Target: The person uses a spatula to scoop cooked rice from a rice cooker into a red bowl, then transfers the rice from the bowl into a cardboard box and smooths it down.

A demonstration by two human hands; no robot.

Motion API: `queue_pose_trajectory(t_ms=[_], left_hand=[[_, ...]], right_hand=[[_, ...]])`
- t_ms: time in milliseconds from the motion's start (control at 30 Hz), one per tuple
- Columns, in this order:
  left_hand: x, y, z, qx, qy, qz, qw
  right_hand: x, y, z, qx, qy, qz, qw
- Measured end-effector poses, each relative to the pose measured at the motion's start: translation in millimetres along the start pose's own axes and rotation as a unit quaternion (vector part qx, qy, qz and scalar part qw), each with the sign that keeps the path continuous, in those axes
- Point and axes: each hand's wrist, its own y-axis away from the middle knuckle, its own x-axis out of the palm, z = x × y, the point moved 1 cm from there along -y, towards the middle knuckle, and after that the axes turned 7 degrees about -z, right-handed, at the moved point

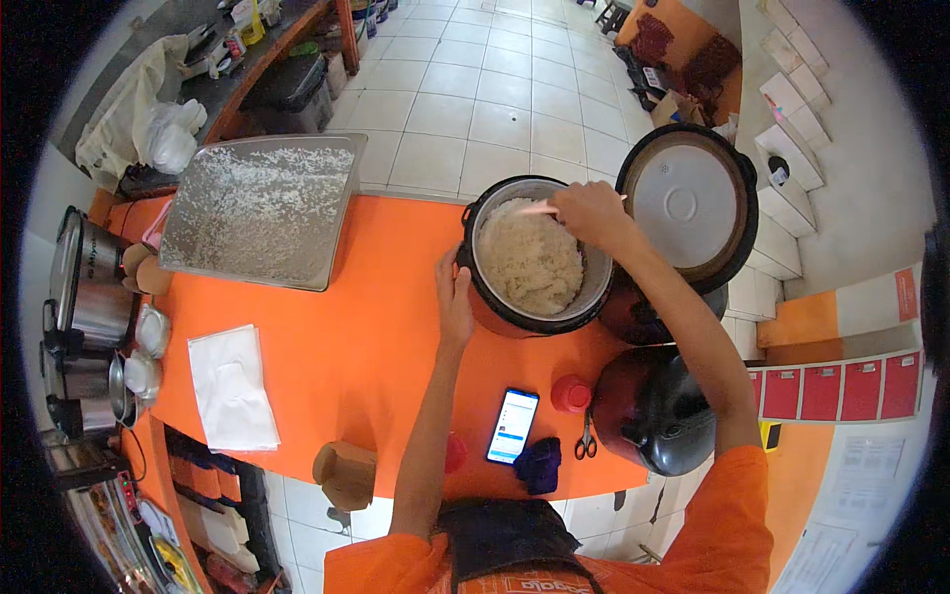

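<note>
An open rice cooker full of cooked rice stands on the orange table. My right hand grips a pale pink paddle, its blade at the rice near the pot's far side. With fingers apart, my left hand rests against the cooker's left outer side by its handle. The cooker's round lid is raised on the right. To the left is a large rectangular metal pan with rice grains stuck to its inside.
Nearer me lie a lit smartphone, a dark cloth, scissors and a red-lidded container. A closed dark cooker stands at the right. White sheets, a brown paper container and metal pots are leftward.
</note>
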Motion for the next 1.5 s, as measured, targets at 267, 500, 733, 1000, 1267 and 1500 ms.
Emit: queue_pose_trajectory(t_ms=[267,500,733,1000,1267,1500], left_hand=[[2,-1,-4,-0.010,0.011,0.011,1.000],[-5,-1,-3,0.003,-0.018,0.024,1.000],[0,-1,-1,0.006,-0.008,0.024,1.000],[-2,-1,-1,0.012,-0.001,0.033,0.999],[-7,-1,2,0.001,-0.010,0.036,0.999],[-10,-3,0,-0.002,0.004,0.030,1.000]], right_hand=[[34,-36,4,0.044,-0.038,0.109,0.992],[43,-8,17,0.019,-0.052,0.088,0.995],[45,17,35,0.052,-0.070,0.089,0.992],[37,19,29,0.056,-0.097,0.121,0.986],[0,-16,7,0.058,-0.002,0.177,0.982],[45,1,34,0.005,-0.007,0.156,0.988]])
